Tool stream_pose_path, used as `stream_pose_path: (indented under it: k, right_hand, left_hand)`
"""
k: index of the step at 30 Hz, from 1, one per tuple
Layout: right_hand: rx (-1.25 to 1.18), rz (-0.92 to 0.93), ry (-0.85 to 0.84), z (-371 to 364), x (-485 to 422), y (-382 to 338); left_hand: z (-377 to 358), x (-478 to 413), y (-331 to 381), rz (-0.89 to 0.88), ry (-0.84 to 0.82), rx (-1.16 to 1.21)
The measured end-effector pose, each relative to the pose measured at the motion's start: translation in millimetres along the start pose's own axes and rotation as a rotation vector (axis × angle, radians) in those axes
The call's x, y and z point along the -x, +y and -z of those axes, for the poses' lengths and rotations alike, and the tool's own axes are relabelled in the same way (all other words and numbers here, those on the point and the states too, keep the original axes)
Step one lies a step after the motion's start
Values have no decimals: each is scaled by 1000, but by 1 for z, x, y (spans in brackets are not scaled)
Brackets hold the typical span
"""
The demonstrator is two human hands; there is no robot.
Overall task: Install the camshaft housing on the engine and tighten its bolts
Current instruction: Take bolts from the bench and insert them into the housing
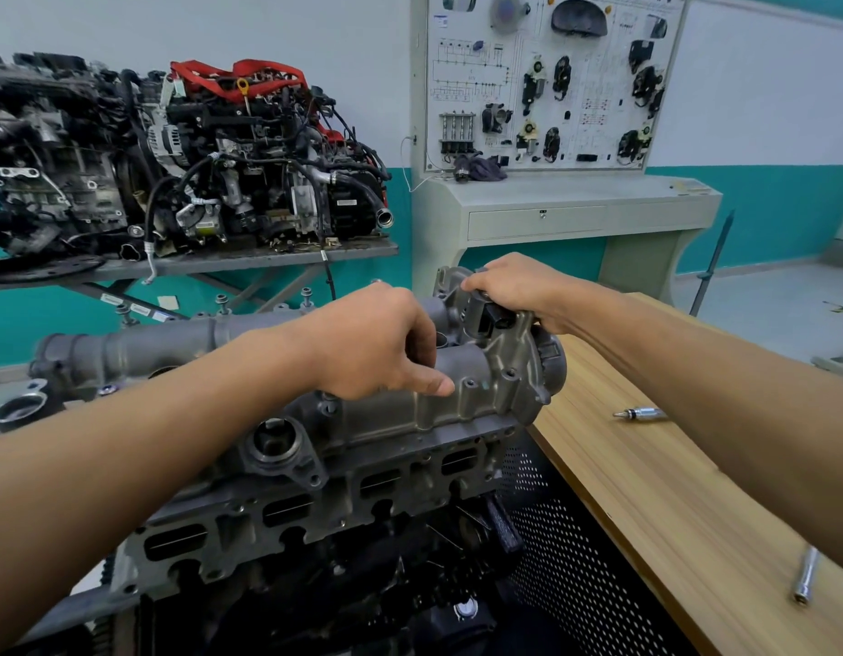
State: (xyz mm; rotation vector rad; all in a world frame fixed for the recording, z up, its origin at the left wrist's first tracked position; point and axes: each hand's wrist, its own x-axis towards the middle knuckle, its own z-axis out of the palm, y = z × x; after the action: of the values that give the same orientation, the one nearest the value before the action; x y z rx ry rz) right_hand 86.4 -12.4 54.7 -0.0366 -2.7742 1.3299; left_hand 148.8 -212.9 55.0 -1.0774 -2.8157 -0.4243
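Camshaft housing (391, 414), left hand (377, 345), right hand (514, 288) gripping, board (509, 101) writing unreadable

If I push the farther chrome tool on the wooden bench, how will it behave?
The chrome tool looks round and slim, so it would probably roll on the flat wooden bench. It appears to be solid metal: likely stiff and heavy for its size. Its polished surface may slip between fingers.
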Motion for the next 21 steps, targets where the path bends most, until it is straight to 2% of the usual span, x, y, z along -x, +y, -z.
stream_pose_path:
  k: [6,11,14,16,17,18,19,21]
  right_hand:
    - [-21,13,-6,1,1,0]
    - [73,27,-23,2,3,-2]
    - [438,199,76,13,4,-10]
    - [641,434,260,18,13,-17]
    - [657,572,293,18,23,-21]
    - [648,696,231,17,34,-26]
    - [644,779,90,15,44,-29]
    - [690,781,-214,7,59,-31]
  left_hand:
    - [7,5,-1,7,-159,103]
    - [11,10,-2,3,-242,165]
    - [9,9,-7,91,-118,205]
    - [12,7,-12,143,44,213]
    - [14,6,-14,171,140,240]
    - [17,4,-16,207,227,283]
    - [19,4,-17,251,300,326]
    - [24,4,-21,303,416,349]
